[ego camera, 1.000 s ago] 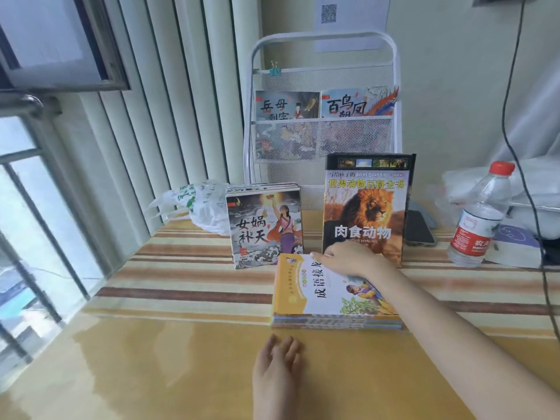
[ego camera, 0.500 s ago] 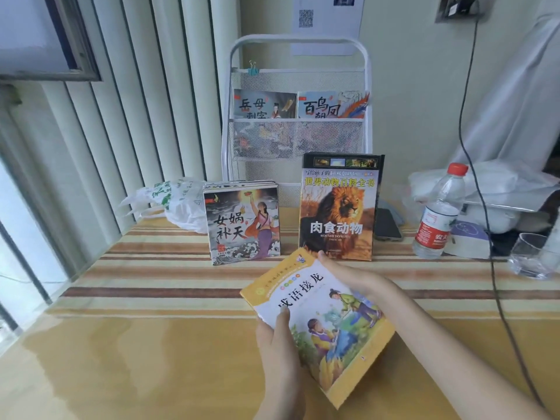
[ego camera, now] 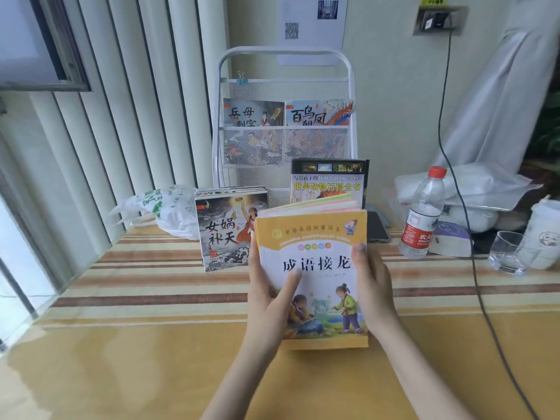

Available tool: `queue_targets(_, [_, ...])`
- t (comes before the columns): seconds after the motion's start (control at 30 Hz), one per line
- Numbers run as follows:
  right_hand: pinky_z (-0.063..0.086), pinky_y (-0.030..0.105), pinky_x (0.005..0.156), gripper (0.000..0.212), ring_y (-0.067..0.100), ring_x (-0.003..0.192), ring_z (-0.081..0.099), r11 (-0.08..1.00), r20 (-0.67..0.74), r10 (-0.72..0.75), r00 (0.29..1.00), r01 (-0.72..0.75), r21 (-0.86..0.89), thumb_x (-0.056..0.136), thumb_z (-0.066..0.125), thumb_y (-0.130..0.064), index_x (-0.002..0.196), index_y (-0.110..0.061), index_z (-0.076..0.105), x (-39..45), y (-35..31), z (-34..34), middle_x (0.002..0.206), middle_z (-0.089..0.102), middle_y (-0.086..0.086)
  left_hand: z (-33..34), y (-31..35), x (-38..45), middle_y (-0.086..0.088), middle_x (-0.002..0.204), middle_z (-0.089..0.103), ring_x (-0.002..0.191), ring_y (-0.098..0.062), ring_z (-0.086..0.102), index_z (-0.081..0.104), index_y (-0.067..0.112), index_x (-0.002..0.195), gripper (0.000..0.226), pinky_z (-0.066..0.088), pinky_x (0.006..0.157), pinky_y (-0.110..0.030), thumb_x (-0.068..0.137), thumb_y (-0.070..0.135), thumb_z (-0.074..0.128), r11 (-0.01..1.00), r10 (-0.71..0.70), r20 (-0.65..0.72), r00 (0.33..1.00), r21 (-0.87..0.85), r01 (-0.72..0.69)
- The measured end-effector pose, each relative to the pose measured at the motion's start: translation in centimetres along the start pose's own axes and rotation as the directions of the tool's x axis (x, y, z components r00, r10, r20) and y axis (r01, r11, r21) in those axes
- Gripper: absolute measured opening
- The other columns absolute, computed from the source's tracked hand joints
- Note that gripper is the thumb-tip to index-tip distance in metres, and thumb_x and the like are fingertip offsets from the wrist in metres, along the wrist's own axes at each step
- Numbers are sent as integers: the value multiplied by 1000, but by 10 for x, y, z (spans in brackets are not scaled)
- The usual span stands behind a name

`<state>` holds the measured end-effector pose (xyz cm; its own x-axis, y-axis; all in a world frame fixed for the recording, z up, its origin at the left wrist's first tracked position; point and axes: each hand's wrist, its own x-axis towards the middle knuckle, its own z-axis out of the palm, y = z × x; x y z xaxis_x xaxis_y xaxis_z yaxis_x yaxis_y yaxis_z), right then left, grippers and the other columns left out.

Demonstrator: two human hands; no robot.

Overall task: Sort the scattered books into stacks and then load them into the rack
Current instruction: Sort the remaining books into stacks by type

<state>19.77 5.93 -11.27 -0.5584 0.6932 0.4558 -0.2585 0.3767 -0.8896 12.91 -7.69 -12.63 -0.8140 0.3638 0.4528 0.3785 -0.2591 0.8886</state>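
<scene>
A stack of yellow books [ego camera: 315, 253] stands upright on its lower edge on the table, front cover toward me. My left hand [ego camera: 269, 295] grips its left side with the thumb across the cover. My right hand [ego camera: 374, 286] clasps its right side. Behind it a dark picture-book stack [ego camera: 224, 231] stands upright at the left, and a tall animal encyclopedia [ego camera: 328, 180] stands partly hidden behind the yellow stack. The white wire rack [ego camera: 285, 65] at the back holds two books [ego camera: 254, 113] in its upper pocket.
A water bottle [ego camera: 422, 213], a glass [ego camera: 507, 253], a white cup [ego camera: 544, 234] and a phone [ego camera: 377, 227] sit at the right. A plastic bag [ego camera: 163, 207] lies left of the books. A black cable [ego camera: 472, 268] runs across the right side.
The yellow stack lay flat on the table with my right hand on it. Both hands have since lifted it, turned it and stood it upright facing me.
</scene>
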Motion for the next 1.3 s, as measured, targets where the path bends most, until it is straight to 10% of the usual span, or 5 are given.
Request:
queue_targets(0.27, [43,26,92,74,8,106,58,989,14,56,998,-57,134,68,41,-83,111,-25,57,26,-18,-19,111,64,-6,5,27,27,33,134,42,124,18,36,42,39,133,63,30,90,1,75,58,51,998,53,78,996,-21,-52])
queue_targets(0.53, [30,17,48,26,4,53,35,992,-184,-68,981,86,92,88,43,-38,69,-20,43,34,-33,-2,60,36,-7,31,36,50,21,74,59,71,-1,52,58,28,85,17,41,70,-22,82,41,49,992,101,-186,977,90,-85])
queue_targets(0.77, [45,25,89,72,13,108,58,995,-41,-31,999,34,91,74,34,-70,114,-17,60,36,-27,-10,115,63,-2,16,37,66,28,76,58,72,-8,49,63,26,88,30,38,65,-27,80,50,46,999,-34,21,999,-14,34])
queue_targets(1.0, [40,5,69,63,-10,84,55,986,-70,-2,998,14,167,65,49,-82,104,-33,52,5,-9,-2,93,61,-16,23,26,56,40,67,59,69,25,50,58,36,78,24,36,72,0,98,32,45,990,-111,13,994,-86,111])
queue_targets(1.3, [43,5,60,37,-8,77,60,998,-111,51,992,-54,-18,79,53,-67,99,-36,58,-10,16,-3,86,68,-23,19,-5,49,1,102,72,94,-13,68,61,18,108,60,53,81,-29,62,54,73,990,-133,121,984,-24,137])
